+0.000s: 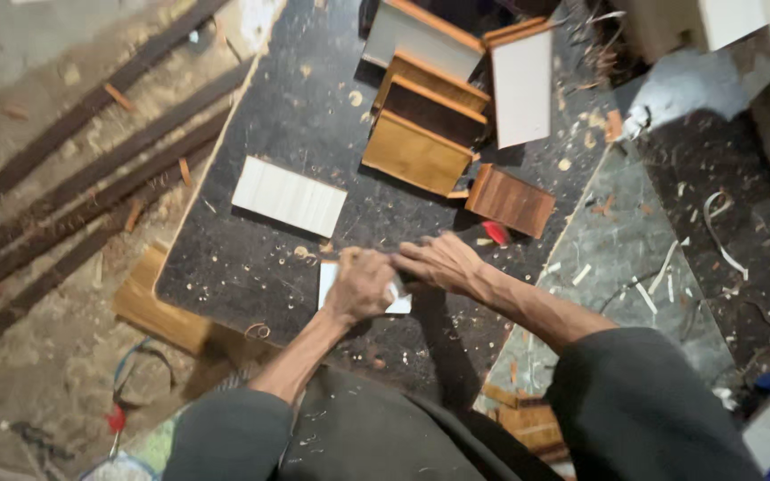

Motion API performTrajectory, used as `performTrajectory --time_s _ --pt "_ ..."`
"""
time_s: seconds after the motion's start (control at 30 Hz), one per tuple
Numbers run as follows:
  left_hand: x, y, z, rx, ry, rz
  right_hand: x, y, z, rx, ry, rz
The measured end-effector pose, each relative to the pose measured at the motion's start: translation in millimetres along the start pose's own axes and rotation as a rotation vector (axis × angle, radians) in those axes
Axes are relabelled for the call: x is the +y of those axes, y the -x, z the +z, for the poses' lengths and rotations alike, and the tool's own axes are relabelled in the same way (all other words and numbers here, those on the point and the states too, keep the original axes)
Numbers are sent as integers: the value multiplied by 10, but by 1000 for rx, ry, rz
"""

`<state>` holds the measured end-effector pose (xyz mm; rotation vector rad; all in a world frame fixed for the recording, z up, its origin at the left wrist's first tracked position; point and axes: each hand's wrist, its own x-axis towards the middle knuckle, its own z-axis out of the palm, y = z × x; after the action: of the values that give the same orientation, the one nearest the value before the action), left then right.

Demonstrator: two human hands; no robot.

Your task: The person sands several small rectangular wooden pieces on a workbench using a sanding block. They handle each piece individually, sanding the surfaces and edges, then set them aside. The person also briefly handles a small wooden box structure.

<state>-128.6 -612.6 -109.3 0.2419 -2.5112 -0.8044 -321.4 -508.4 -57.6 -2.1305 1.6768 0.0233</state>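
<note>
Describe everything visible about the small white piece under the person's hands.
The small white piece is a thin, flat, pale panel, looking like laminated board. It lies flat on the dark speckled worktop, near its front edge, among wood shavings. The left hand covers most of it, pressing from above, and the right hand meets it at the piece's upper right. Only the left edge and a lower right corner show; its full shape is hidden.

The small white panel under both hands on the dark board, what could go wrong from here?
1. The left hand and right hand meet over the small white panel; any tool there is hidden, so a slip might catch skin.
2. Wood shavings litter the dark board, so the panel could slide.
3. The stacked wooden panels sit close and might get knocked.
</note>
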Motion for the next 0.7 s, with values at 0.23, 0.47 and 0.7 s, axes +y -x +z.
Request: performTrajectory --time_s 0.23,0.47,0.7 --pt "585 155 -282 -338 113 279 -506 340 120 255 -138 441" --pt "303 -59 -388 -743 -289 83 -1301 1598 591 301 -493 1192" --pt "524 -313 -21 -591 -184 358 -1800 1684 612 247 -306 1219"
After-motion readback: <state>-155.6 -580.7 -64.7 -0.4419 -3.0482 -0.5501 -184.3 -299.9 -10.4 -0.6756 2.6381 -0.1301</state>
